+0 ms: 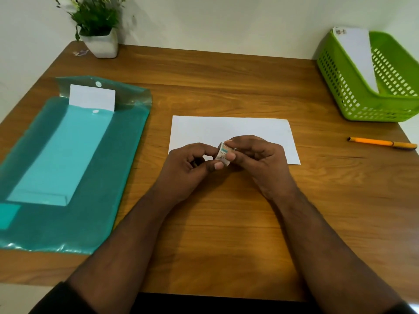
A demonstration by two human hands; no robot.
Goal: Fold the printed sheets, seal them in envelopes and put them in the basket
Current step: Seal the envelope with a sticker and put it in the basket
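Note:
A white envelope [231, 130] lies flat in the middle of the wooden table. Just above its near edge both hands pinch a small printed stamp [223, 153]: my left hand [192, 162] holds its left side, my right hand [256, 157] its right side and top. A green plastic basket [353, 103] stands at the far right with one white stamped envelope [356, 55] leaning inside. On the left lies a teal transparent folder [108, 177] with white envelopes [90, 97] sticking out of its open flap.
An orange pen [383, 143] lies to the right of the envelope, near the table's right edge. A potted plant [99, 30] in a white pot stands at the back left corner. Some small scraps [80, 52] lie beside the pot.

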